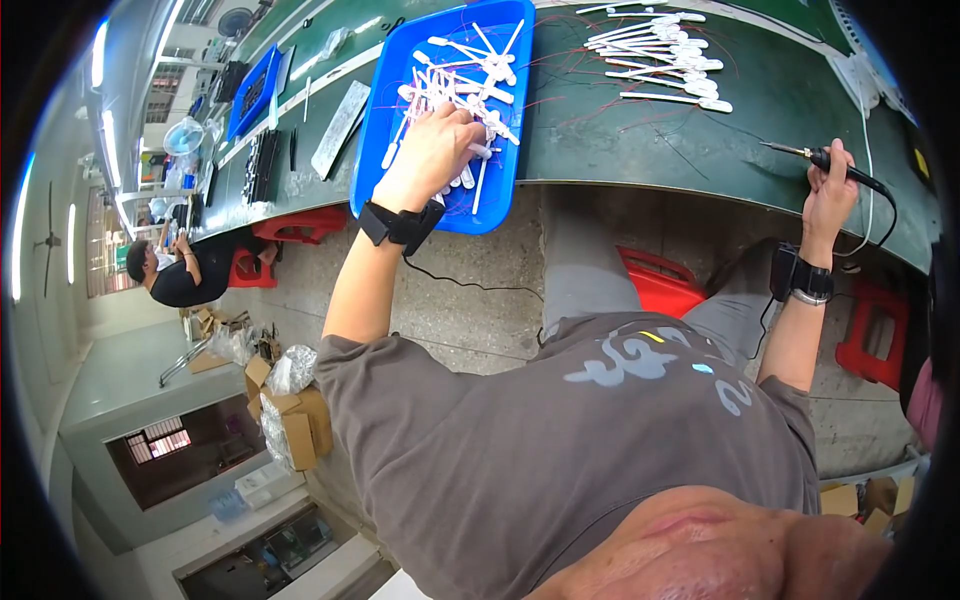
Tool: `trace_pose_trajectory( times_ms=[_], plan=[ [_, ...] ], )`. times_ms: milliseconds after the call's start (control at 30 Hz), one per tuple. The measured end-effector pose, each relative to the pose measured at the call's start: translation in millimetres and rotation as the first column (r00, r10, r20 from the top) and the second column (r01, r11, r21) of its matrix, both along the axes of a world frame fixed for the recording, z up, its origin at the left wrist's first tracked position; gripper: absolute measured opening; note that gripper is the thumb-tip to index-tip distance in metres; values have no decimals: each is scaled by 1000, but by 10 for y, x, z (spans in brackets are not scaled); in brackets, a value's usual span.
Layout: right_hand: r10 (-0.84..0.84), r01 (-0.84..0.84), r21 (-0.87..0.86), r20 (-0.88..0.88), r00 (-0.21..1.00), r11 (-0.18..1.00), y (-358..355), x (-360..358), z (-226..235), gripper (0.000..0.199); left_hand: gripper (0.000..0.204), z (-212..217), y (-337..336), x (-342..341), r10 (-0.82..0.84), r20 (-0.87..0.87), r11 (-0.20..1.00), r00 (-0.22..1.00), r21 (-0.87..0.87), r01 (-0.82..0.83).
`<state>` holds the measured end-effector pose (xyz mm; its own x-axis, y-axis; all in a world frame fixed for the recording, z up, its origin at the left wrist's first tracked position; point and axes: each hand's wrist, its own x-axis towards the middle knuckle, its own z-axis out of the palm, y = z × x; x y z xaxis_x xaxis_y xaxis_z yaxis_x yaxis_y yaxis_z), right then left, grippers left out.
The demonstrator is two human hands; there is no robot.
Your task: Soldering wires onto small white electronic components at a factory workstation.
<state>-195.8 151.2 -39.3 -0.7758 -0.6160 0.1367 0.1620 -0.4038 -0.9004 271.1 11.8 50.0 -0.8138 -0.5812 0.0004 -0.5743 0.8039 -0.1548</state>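
My left hand [440, 148] reaches into a blue plastic tray [468, 218] on the left part of the bench. Its fingers curl down into a heap of white stick-shaped plastic parts [485, 75] with thin red wires. The fingertips are partly hidden, so which part they grip does not show. Over at the bench's right side, my right hand [832, 195] holds a soldering iron [820, 158] by its black handle. The iron's metal tip points left, above the green surface, apart from any part.
A row of similar white wired parts [675, 60] lies on the green bench [600, 145], right of the tray. The iron's black cable [885, 200] trails right beside a white cord. Red stools [870, 335] stand below. Another person [190, 265] sits farther left along the bench.
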Motion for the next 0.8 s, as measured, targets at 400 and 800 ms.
trace_pose_trajectory(
  times_ms=[400,800],
  plan=[
    [10,-10,-11,10,1000,1000,19,-61,-18,18,15,492,-72,148,56,-442,964,895,-209,-163],
    [-53,52,32,22,998,998,32,-51,-60,16,23,-399,690,-2054,-198,-606,946,770,-323,-11]
  ],
)
